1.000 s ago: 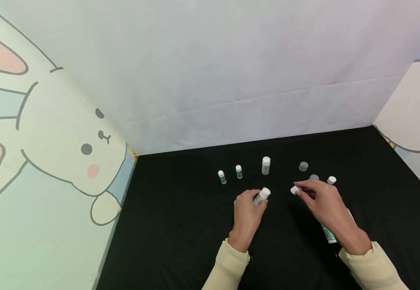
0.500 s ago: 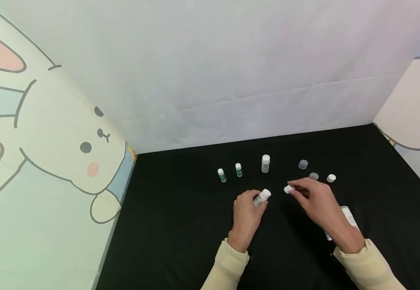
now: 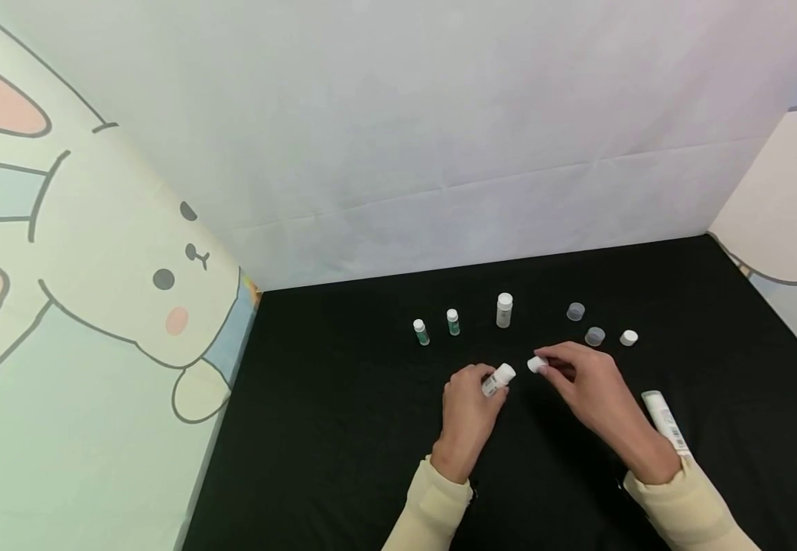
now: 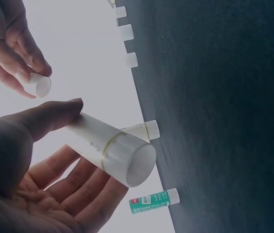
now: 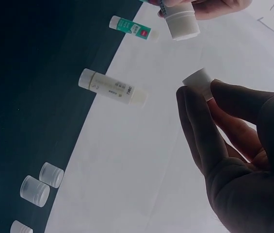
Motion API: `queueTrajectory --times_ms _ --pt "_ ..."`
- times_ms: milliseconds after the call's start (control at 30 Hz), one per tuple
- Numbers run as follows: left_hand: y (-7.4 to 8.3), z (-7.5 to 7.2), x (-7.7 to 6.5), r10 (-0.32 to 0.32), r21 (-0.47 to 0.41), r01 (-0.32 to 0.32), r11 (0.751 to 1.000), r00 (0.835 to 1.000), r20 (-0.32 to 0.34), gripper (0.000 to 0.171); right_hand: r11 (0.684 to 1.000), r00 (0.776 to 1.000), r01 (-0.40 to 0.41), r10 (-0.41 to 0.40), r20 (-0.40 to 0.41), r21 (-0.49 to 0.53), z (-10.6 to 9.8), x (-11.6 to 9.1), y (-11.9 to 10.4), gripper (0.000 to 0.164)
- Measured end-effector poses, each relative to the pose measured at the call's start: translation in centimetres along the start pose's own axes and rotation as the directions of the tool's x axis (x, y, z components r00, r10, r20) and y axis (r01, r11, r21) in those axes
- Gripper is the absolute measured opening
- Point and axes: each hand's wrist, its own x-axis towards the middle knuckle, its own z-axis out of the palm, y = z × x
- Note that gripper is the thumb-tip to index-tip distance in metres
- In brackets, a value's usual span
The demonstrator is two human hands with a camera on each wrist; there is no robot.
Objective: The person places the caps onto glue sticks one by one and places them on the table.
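Observation:
My left hand [image 3: 466, 413] grips a white glue stick [image 3: 499, 379], tilted with its white top towards the right hand. In the left wrist view a thin ring circles the base of this glue stick [image 4: 110, 145]. Between thumb and fingertips my right hand [image 3: 594, 386] pinches a small white cap [image 3: 537, 365], held just apart from the glue stick's top. Beyond the hands stand another white glue stick [image 3: 504, 311] and two small green-labelled glue sticks, one nearer [image 3: 421, 332] and one farther right [image 3: 453, 322].
Two translucent caps, a back one [image 3: 575, 311] and a front one [image 3: 594, 337], stand right of centre with a white cap [image 3: 629, 338] beside them. A larger white tube [image 3: 667, 419] lies partly behind the right forearm. Black cloth covers the table [image 3: 323, 428]; a pale wall [image 3: 440, 138] rises behind.
The right hand has moved left with the white cap, closer to the glue stick's top. The larger tube and caps behind that arm show more. The left hand has barely moved.

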Motion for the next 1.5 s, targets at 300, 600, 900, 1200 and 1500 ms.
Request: queueTrajectory --times_ms 300,600,900,1200,1500 --pt "0.0 -0.1 0.0 -0.002 0.004 0.002 1.000 1.000 -0.008 0.023 1.000 1.000 -0.011 0.011 0.008 0.007 0.1 0.1 0.0 0.021" --pt "-0.2 0.1 0.4 0.013 0.006 -0.013 1.000 1.000 -0.029 0.025 1.000 1.000 -0.023 0.023 0.013 0.002 0.3 -0.1 0.6 0.022" --pt "-0.8 0.6 1.2 0.041 0.000 -0.041 0.999 0.998 -0.053 0.026 0.992 0.991 -0.114 0.117 0.070 -0.056 -0.5 -0.1 3.0 0.019" --pt "-0.8 0.6 1.1 0.067 -0.007 -0.068 0.998 0.996 -0.059 0.026 0.963 0.960 -0.229 0.247 0.134 -0.139 -2.9 -0.4 6.8 0.016" --pt "-0.6 0.6 1.2 0.090 0.010 -0.089 0.996 0.994 -0.064 0.025 0.948 0.941 -0.260 0.292 0.172 -0.185 -3.1 -0.7 8.5 0.013"
